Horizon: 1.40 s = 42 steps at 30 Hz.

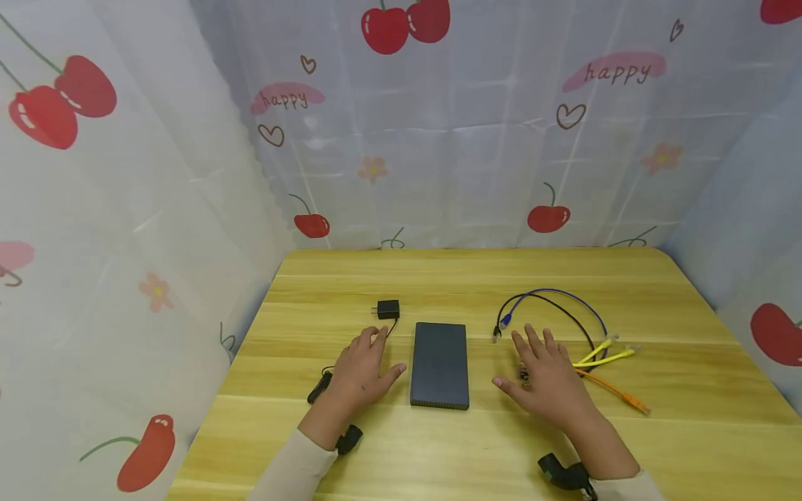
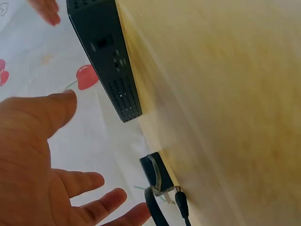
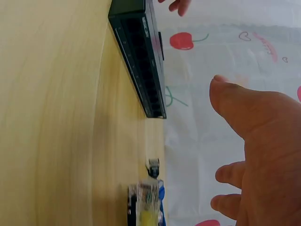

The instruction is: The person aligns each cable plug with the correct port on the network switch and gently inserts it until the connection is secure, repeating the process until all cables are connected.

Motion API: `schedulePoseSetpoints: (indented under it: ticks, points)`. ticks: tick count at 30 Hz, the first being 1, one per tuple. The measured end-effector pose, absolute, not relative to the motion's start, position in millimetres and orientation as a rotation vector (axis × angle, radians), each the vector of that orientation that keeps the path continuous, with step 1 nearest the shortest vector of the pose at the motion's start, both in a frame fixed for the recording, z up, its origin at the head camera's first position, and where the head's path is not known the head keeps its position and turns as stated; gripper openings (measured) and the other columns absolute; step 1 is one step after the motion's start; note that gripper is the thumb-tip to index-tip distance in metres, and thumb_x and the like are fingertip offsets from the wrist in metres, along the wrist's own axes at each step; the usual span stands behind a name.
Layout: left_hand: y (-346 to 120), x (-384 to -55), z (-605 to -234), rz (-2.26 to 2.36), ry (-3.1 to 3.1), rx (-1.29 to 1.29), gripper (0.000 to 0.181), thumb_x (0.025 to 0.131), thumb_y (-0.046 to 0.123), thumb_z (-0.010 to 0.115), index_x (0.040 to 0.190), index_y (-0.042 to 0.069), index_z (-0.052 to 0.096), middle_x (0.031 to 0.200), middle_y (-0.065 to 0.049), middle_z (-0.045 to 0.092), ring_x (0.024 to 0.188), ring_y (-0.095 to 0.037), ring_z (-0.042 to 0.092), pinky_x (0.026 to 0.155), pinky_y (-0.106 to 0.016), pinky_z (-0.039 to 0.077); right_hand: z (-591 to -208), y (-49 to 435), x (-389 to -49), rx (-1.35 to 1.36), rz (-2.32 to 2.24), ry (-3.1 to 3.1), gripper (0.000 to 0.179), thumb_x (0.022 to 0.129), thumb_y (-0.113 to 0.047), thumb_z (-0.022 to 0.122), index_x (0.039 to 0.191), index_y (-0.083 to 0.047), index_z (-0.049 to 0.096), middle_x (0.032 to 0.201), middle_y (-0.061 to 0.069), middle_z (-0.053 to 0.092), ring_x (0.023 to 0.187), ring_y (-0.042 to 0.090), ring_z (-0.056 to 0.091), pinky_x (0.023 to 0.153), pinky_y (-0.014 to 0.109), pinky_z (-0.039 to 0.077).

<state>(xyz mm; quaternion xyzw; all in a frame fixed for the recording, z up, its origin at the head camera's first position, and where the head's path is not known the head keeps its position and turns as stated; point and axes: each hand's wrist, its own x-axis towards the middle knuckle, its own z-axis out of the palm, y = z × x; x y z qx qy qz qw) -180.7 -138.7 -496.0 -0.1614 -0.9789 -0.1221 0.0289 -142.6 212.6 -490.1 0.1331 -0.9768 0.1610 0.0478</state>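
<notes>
A flat black network switch (image 1: 440, 365) lies on the wooden table between both hands; the right wrist view shows a row of ports (image 3: 141, 61) along one side. My left hand (image 1: 363, 372) hovers left of it, fingers spread, holding nothing. Near its fingertips is a black power adapter (image 1: 388, 309) with its prongs pointing left, and part of its cord is hidden beneath the hand. My right hand (image 1: 551, 379), also spread and holding nothing, is over the near end of a bundle of network cables, yellow (image 1: 604, 358), orange (image 1: 617, 394), blue (image 1: 573, 293) and black (image 1: 551, 303).
The cord's thicker black part (image 1: 320, 387) shows left of the left hand. A camera (image 1: 349, 440) is strapped at the left wrist and another (image 1: 564, 473) at the right. Cherry-printed white curtains (image 1: 432, 153) hang behind the table (image 1: 401, 278) and at both sides.
</notes>
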Motion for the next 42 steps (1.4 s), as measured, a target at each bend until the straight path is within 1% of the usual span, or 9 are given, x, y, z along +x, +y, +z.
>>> schedulePoseSetpoints:
  ticks: [5, 8, 15, 19, 24, 29, 32, 36, 42]
  points:
    - [-139.6, -180.0, -498.3, -0.385, -3.006, -0.518, 0.082, 0.092, 0.059, 0.062, 0.153, 0.01, 0.039, 0.144, -0.013, 0.045, 0.121, -0.032, 0.054, 0.095, -0.052, 0.048, -493.9, 198.6, -143.5, 0.504, 0.523, -2.956, 0.098, 0.088, -0.071, 0.057, 0.155, -0.003, 0.035, 0.16, 0.025, 0.027, 0.144, 0.053, 0.024, 0.11, 0.068, 0.023]
    - [-140.2, -179.2, -498.0, -0.383, -3.022, -0.524, 0.081, 0.091, 0.059, 0.063, 0.152, 0.011, 0.041, 0.142, -0.012, 0.047, 0.124, -0.032, 0.051, 0.096, -0.051, 0.047, -494.5, 190.3, -144.2, 0.563, 0.536, -2.941, 0.098, 0.087, -0.07, 0.059, 0.155, -0.004, 0.035, 0.16, 0.022, 0.028, 0.144, 0.051, 0.026, 0.111, 0.067, 0.025]
    - [-141.6, -178.6, -498.7, -0.406, -3.051, -0.561, 0.079, 0.09, 0.057, 0.066, 0.15, 0.01, 0.045, 0.141, -0.011, 0.049, 0.128, -0.032, 0.049, 0.099, -0.05, 0.046, -493.0, 174.6, -144.5, 0.654, 0.617, -2.941, 0.099, 0.086, -0.065, 0.065, 0.156, -0.005, 0.032, 0.162, 0.02, 0.024, 0.146, 0.048, 0.022, 0.112, 0.062, 0.028]
    - [-144.6, -178.5, -498.4, -0.479, -3.05, -0.551, 0.08, 0.088, 0.052, 0.072, 0.151, 0.011, 0.044, 0.144, -0.009, 0.047, 0.131, -0.03, 0.046, 0.103, -0.048, 0.044, -492.4, 163.6, -145.5, 0.688, 0.619, -2.94, 0.101, 0.084, -0.068, 0.065, 0.157, -0.006, 0.031, 0.163, 0.019, 0.023, 0.147, 0.046, 0.022, 0.108, 0.063, 0.033]
    - [-148.6, -177.7, -497.7, -0.588, -3.074, -0.567, 0.084, 0.084, 0.048, 0.078, 0.152, 0.011, 0.042, 0.146, -0.009, 0.046, 0.137, -0.031, 0.041, 0.108, -0.049, 0.04, -495.5, 152.9, -144.2, 0.681, 0.615, -2.971, 0.104, 0.082, -0.073, 0.063, 0.157, -0.009, 0.031, 0.163, 0.016, 0.024, 0.148, 0.044, 0.022, 0.104, 0.062, 0.039]
    - [-155.5, -175.1, -499.6, -0.566, -3.089, -0.558, 0.084, 0.083, 0.048, 0.079, 0.151, 0.013, 0.044, 0.144, -0.007, 0.048, 0.136, -0.03, 0.042, 0.107, -0.049, 0.041, -499.4, 143.1, -144.8, 0.702, 0.615, -3.0, 0.105, 0.08, -0.077, 0.061, 0.158, -0.013, 0.031, 0.164, 0.015, 0.022, 0.149, 0.042, 0.022, 0.103, 0.059, 0.041]
    - [-161.8, -174.0, -498.9, -0.557, -3.083, -0.567, 0.082, 0.083, 0.049, 0.078, 0.15, 0.014, 0.045, 0.144, -0.006, 0.048, 0.135, -0.029, 0.042, 0.105, -0.048, 0.042, -499.5, 136.2, -146.6, 0.719, 0.618, -3.005, 0.104, 0.08, -0.075, 0.064, 0.158, -0.014, 0.031, 0.165, 0.015, 0.02, 0.149, 0.042, 0.02, 0.099, 0.059, 0.044]
    - [-171.3, -172.4, -496.7, -0.589, -3.087, -0.594, 0.082, 0.083, 0.049, 0.078, 0.15, 0.016, 0.045, 0.145, -0.005, 0.047, 0.137, -0.028, 0.04, 0.104, -0.049, 0.043, -499.7, 127.3, -149.1, 0.76, 0.614, -2.997, 0.101, 0.08, -0.07, 0.068, 0.157, -0.016, 0.034, 0.165, 0.017, 0.019, 0.149, 0.045, 0.019, 0.098, 0.06, 0.045]
    - [-185.0, -169.9, -496.7, -0.593, -3.093, -0.639, 0.083, 0.082, 0.048, 0.079, 0.15, 0.017, 0.045, 0.144, -0.004, 0.047, 0.136, -0.028, 0.041, 0.107, -0.05, 0.039, -501.1, 114.7, -152.8, 0.807, 0.54, -2.991, 0.099, 0.079, -0.072, 0.067, 0.157, -0.019, 0.036, 0.165, 0.018, 0.017, 0.148, 0.048, 0.017, 0.101, 0.061, 0.042]
